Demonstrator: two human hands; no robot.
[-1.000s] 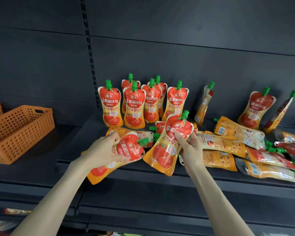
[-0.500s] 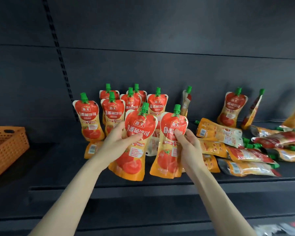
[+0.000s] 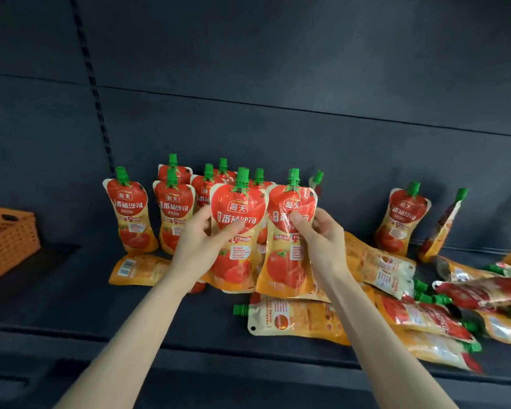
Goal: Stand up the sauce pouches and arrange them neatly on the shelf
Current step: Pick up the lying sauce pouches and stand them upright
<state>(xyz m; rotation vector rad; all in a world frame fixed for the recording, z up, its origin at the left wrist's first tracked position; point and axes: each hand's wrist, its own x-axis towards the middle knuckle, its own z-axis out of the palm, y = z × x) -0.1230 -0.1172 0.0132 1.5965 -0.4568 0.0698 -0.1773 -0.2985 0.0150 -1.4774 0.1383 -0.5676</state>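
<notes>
**Two pouches up, one in each hand**

Our left hand (image 3: 201,243) grips the first pouch (image 3: 239,208), thumb across its red front and fingers curled behind. Our right hand (image 3: 319,234) pinches the second pouch (image 3: 289,261) the same way, thumb on the label. Both pouches are upright with green caps on top, side by side and pretty much touching at the edges. We honestly can't tell if their bottoms touch the shelf (image 3: 101,305) or hang just above it.

Behind and left of our left hand, the standing pouches (image 3: 130,214) bunch up near the back wall (image 3: 278,128), labels facing us. Just left of that wrist a flat pouch (image 3: 136,268) lies barcode up. Under our right wrist a capped pouch (image 3: 292,318) lies flat, cap pointing left.

Right of our right hand it's a messy pile (image 3: 425,314), pouches lying every which way. Past that, two more stand by the wall: a facing pouch (image 3: 401,219) and a leaning pouch (image 3: 443,228) turned sideways. Way off left of our left hand sits an orange basket (image 3: 6,237).
</notes>
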